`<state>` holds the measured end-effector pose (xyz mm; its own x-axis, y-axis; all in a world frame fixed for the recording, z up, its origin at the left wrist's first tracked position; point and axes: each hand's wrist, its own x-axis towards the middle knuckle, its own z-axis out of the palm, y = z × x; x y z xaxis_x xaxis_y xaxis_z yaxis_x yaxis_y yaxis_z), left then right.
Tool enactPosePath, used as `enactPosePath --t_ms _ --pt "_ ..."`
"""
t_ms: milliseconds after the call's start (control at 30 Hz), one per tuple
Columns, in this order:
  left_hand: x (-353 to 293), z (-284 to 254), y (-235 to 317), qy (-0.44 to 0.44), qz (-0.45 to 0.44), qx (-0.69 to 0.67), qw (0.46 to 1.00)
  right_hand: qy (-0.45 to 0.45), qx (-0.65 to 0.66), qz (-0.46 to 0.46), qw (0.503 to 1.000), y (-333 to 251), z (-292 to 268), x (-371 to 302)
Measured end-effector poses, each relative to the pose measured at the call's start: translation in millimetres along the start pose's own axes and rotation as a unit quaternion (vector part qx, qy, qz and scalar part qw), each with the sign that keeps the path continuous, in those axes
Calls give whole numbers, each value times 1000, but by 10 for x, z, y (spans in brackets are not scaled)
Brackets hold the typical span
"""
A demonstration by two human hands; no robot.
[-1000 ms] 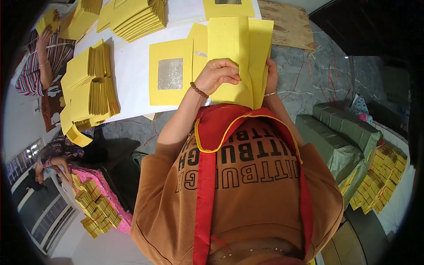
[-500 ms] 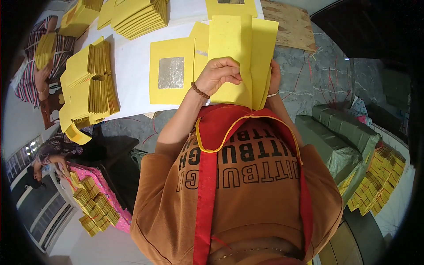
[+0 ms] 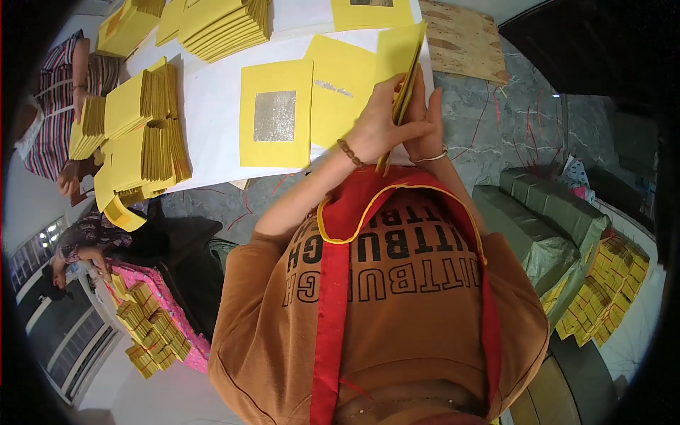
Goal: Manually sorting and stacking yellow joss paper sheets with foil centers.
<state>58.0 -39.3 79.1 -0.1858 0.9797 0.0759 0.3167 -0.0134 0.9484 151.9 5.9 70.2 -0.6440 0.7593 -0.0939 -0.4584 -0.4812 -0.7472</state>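
A narrow folded stack of yellow paper [image 3: 411,76] stands on edge between my two hands above the table's near edge. My left hand [image 3: 386,119], with a brown bead bracelet, is closed round its lower part. Against its right face rests my right hand [image 3: 427,127], fingers stretched out and partly hidden by the paper. On the white table lie a yellow sheet with a silver square [image 3: 275,117] and, beside it, overlapping yellow sheets with a torn-looking silver strip [image 3: 333,88]. Another yellow sheet [image 3: 395,51] shows behind the folded paper.
Stacks of folded yellow paper [image 3: 145,152] stand at the table's left; more [image 3: 223,28] lie at the far side. Co-workers are at the left, one with a hand [image 3: 79,103] by a yellow bundle. Green wrapped bales [image 3: 538,219] and bundled yellow paper [image 3: 605,287] sit at right.
The yellow paper, spread wide before, is now closed up and turned edge-on. My left hand has moved right and gripped it. At left, a co-worker's yellow bundle has come down beside the stacks.
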Motion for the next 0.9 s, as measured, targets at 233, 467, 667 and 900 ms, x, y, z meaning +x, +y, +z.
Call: enactPosePath --t_ms 233,467,667,900 --pt "102 -508 -24 -96 -100 -368 920 50 14 9 999 -104 -243 58" --pt "75 -501 -117 -79 -130 -481 863 -16 257 59 964 -89 -788 -183" --pt "115 -178 -512 -23 -171 -412 895 98 90 114 984 -144 -1240 -191" --pt "52 -39 -906 -74 -210 -251 942 170 54 148 973 -166 -1678 -300"
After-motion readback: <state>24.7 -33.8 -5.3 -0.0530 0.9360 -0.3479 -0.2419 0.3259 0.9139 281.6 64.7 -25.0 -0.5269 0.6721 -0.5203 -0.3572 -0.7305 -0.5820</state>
